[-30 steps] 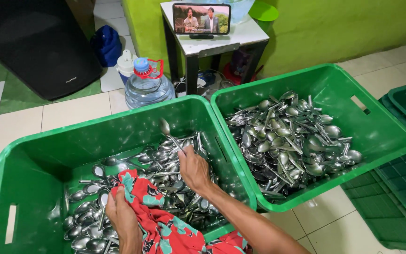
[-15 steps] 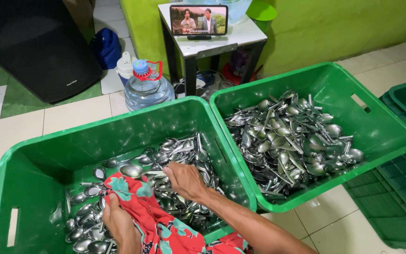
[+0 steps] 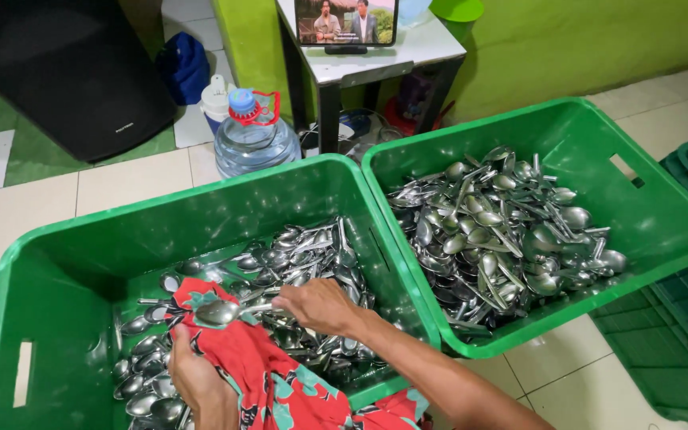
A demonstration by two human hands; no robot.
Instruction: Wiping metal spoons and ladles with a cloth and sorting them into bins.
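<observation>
R hand (image 3: 316, 305) pinches a spoon (image 3: 218, 312) by its handle, bowl resting on the red cloth (image 3: 256, 374) over the left crate (image 3: 81, 263). L hand (image 3: 197, 382) grips the cloth from below, w/ more spoons heaped in the right crate (image 3: 662, 231).

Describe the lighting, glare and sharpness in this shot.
Head view: bright, even light; specular glints on the spoons in both crates; the spoon on the red cloth stays sharp; slight wide-angle bending at the edges; dark speaker shows little detail.

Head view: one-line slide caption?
Right hand lays a spoon on red cloth held by left hand.
</observation>
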